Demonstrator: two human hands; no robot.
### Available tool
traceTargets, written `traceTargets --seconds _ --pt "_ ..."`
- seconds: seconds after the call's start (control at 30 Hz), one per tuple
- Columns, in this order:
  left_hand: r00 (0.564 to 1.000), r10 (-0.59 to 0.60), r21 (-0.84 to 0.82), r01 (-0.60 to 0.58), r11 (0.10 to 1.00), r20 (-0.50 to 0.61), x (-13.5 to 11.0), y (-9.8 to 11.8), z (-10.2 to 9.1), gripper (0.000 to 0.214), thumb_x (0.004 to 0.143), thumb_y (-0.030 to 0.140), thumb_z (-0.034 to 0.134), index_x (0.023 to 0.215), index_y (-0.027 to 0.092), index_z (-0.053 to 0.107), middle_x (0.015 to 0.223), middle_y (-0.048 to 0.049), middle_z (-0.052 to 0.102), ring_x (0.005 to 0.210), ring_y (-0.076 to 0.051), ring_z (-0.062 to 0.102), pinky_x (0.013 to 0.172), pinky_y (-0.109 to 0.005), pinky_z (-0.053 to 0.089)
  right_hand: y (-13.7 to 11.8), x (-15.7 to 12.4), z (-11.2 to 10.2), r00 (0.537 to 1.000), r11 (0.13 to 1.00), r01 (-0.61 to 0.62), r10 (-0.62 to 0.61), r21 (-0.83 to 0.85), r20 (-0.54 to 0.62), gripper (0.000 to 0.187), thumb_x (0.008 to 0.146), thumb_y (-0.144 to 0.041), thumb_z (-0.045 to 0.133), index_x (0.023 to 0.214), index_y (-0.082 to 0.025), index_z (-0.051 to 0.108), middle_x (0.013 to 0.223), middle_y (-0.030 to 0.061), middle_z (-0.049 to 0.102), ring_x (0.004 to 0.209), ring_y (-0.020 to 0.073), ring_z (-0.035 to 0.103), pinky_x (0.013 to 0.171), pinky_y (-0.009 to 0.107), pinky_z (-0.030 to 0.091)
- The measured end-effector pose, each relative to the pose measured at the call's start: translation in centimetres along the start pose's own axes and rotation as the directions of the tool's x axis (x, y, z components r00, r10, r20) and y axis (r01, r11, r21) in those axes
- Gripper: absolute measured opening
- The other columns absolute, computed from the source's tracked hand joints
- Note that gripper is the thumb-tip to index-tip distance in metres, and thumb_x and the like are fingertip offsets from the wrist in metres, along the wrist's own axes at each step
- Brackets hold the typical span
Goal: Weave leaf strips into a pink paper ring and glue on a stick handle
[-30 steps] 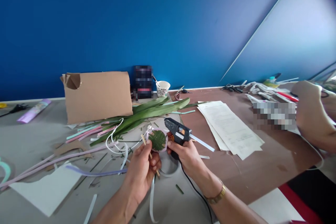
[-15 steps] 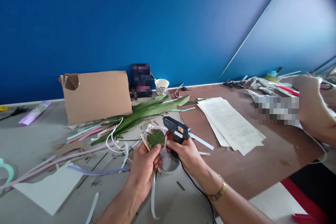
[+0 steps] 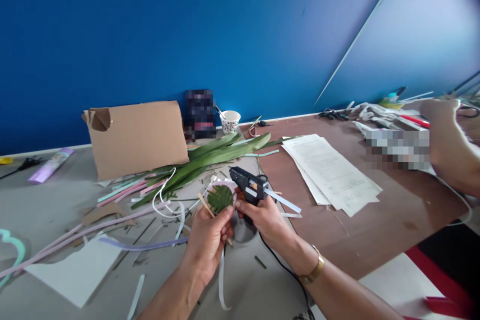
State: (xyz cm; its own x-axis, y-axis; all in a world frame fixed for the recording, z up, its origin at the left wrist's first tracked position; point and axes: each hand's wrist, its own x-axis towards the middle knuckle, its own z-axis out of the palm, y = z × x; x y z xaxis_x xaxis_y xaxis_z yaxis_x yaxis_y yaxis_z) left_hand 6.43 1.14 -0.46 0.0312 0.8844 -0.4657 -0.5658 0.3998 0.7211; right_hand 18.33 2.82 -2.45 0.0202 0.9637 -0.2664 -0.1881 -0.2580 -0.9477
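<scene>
My left hand (image 3: 206, 235) is closed on a small round green woven leaf piece (image 3: 220, 198), its thumb on the lower edge. A thin wooden stick (image 3: 205, 204) runs through the same grip, and a pale pink rim shows behind the green. My right hand (image 3: 272, 224) grips a black glue gun (image 3: 247, 184), with a clear glue stick (image 3: 283, 201) jutting from its back. The right thumb and fingertips also meet the right edge of the woven piece. The gun's nozzle points left, above the piece. Below the hands, a round grey object (image 3: 244, 233) is partly hidden.
Long green leaves (image 3: 213, 162) and coloured strips (image 3: 125, 192) lie beyond my hands. A cardboard piece (image 3: 138, 140) and a paper cup (image 3: 230, 122) stand by the wall. Printed sheets (image 3: 332, 175) lie to the right; another person's arm (image 3: 448, 150) rests farther right. A black cord (image 3: 279, 264) trails from the gun.
The glue gun and woven piece have shifted very slightly left in view. Both hands keep their hold, and the camera view has tilted a little.
</scene>
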Motion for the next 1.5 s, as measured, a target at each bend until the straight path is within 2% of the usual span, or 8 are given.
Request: traceTargets --seconds 0.1,0.2,0.37,0.7,0.83,1.07,1.27,1.5 --pt "1.000 -0.019 -0.009 0.019 1.000 0.001 0.1 0.1 -0.1 0.033 0.052 0.020 0.083 0.066 0.015 0.054 0.047 0.0100 0.043 0.040 -0.001 0.032 0.038 -0.014 0.026 0.4 0.0 -0.1 1.000 0.999 -0.030 0.030 -0.027 0.001 0.019 0.065 -0.030 0.073 0.061 -0.015 0.062 0.051 -0.0034 0.053 0.047 0.0093 0.043 0.048 0.024 0.033" --pt "1.000 -0.024 -0.025 0.024 0.999 0.005 0.1 0.1 -0.1 0.033 0.053 0.019 0.081 0.065 0.016 0.051 0.047 0.0107 0.041 0.039 -0.001 0.030 0.038 -0.014 0.026 0.0 -0.2 0.0 1.000 1.000 -0.020 0.020 -0.023 0.001 0.016 0.064 -0.027 0.073 0.069 -0.015 0.064 0.056 -0.0030 0.056 0.051 0.0105 0.046 0.052 0.024 0.036" --pt "1.000 -0.011 -0.033 0.011 0.999 0.017 -0.3 0.2 0.2 0.033 0.056 0.019 0.080 0.064 0.017 0.048 0.047 0.0116 0.039 0.038 -0.001 0.028 0.037 -0.015 0.025 -1.1 -0.7 0.2 0.997 0.996 0.062 -0.066 0.071 0.047 0.017 0.064 -0.021 0.068 0.081 -0.017 0.066 0.065 -0.0028 0.059 0.058 0.0113 0.050 0.059 0.025 0.040" --pt "0.999 -0.011 -0.065 0.013 0.998 0.041 -0.5 0.2 0.2 0.032 0.057 0.017 0.080 0.066 0.017 0.050 0.048 0.0115 0.039 0.039 0.000 0.027 0.038 -0.015 0.025 -1.9 -1.2 0.5 0.989 0.968 0.081 -0.107 0.238 0.100 0.022 0.061 -0.017 0.067 0.083 -0.018 0.064 0.064 -0.0035 0.058 0.057 0.0114 0.049 0.061 0.026 0.040" --pt "0.999 -0.027 -0.081 0.030 0.996 0.038 -0.4 0.1 0.0 0.032 0.057 0.018 0.081 0.066 0.017 0.050 0.048 0.0117 0.038 0.039 -0.001 0.027 0.038 -0.015 0.025 -1.6 -1.1 0.4 0.989 0.970 0.076 -0.103 0.231 0.105 0.020 0.061 -0.017 0.068 0.082 -0.018 0.065 0.065 -0.0031 0.058 0.058 0.0115 0.049 0.060 0.025 0.040" --pt "0.996 -0.076 -0.104 0.081 0.991 0.053 0.0 -0.2 -0.4 0.033 0.056 0.018 0.082 0.071 0.015 0.053 0.052 0.0113 0.040 0.040 0.000 0.029 0.038 -0.014 0.026 -0.7 -0.7 0.3 0.998 0.993 0.036 -0.042 0.111 0.045 0.017 0.061 -0.022 0.069 0.077 -0.016 0.066 0.062 -0.0028 0.057 0.056 0.0111 0.048 0.057 0.025 0.038" --pt "0.991 -0.106 -0.116 0.114 0.987 0.079 0.1 -0.4 -0.7 0.033 0.058 0.020 0.083 0.073 0.015 0.055 0.054 0.0107 0.039 0.041 0.000 0.031 0.039 -0.014 0.027 -1.0 -0.8 0.5 0.999 0.996 0.034 -0.035 0.088 0.012 0.014 0.061 -0.021 0.067 0.073 -0.016 0.064 0.061 -0.0030 0.056 0.057 0.0112 0.047 0.057 0.025 0.038" --pt "0.989 -0.107 -0.090 0.116 0.989 0.103 0.0 -0.2 -0.8 0.031 0.059 0.020 0.083 0.072 0.015 0.054 0.054 0.0098 0.042 0.042 -0.001 0.032 0.039 -0.014 0.028 -1.7 -1.0 0.7 1.000 0.996 0.017 -0.016 0.090 -0.016 0.017 0.060 -0.020 0.066 0.076 -0.016 0.065 0.058 -0.0038 0.057 0.054 0.0110 0.048 0.055 0.024 0.038"
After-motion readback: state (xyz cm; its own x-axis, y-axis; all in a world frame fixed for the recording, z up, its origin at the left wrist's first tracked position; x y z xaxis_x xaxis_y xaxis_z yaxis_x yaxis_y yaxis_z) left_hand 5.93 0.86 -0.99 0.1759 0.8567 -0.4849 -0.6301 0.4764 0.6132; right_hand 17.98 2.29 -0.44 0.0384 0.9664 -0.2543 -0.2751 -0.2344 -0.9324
